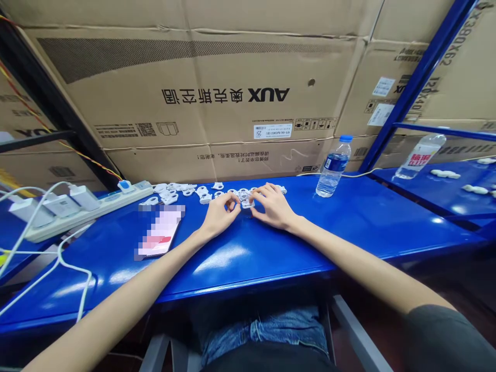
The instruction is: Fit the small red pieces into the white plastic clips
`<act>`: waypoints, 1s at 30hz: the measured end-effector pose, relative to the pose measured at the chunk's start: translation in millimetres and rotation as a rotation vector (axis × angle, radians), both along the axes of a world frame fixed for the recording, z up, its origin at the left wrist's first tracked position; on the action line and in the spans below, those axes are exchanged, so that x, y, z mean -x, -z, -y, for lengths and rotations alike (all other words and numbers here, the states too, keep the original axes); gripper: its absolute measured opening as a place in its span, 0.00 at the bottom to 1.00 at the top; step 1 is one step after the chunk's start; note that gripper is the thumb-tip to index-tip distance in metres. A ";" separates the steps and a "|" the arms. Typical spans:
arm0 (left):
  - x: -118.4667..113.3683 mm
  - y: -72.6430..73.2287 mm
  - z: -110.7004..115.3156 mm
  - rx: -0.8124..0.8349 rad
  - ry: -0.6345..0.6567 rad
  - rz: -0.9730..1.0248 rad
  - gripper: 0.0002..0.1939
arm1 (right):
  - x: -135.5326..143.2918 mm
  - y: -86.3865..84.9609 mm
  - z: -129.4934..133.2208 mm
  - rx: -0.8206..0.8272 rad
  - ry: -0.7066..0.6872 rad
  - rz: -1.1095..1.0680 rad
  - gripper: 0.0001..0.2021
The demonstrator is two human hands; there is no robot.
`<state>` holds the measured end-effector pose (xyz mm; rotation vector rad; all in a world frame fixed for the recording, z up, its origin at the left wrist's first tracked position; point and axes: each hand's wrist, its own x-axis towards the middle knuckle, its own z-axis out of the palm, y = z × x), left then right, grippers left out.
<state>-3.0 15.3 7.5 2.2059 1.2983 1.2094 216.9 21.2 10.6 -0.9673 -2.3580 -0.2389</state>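
Observation:
Small white plastic parts with round holes [170, 192] lie in a loose row along the back of the blue table. One white plastic part [247, 201] sits between my two hands. My left hand [221, 214] is just left of it, fingers curled and thumb close to the index finger. Whatever may be in that pinch is too small to make out. On the other side, my right hand [275, 206] has its fingers spread and bent, thumb apart from the index finger. Its fingertips are at the right edge of the part and over neighbouring parts, hiding some of them.
A phone [161, 231] lies left of my left forearm. A water bottle [334, 168] stands to the right, and another bottle [420, 157] is farther right. A power strip [96, 211] with chargers and white cables occupies the left. Cardboard boxes [217, 62] wall off the back.

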 end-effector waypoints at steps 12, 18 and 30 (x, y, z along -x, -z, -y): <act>-1.7 3.1 2.4 0.027 0.108 -0.085 0.06 | -12.6 -5.0 -15.2 0.037 0.193 -0.033 0.10; 0.7 8.4 -0.4 0.023 0.117 -0.204 0.06 | -25.4 -1.3 -29.1 0.116 0.339 -0.004 0.11; 0.4 4.1 6.1 0.039 0.102 -0.322 0.05 | -39.5 9.3 -49.6 0.223 0.422 0.016 0.14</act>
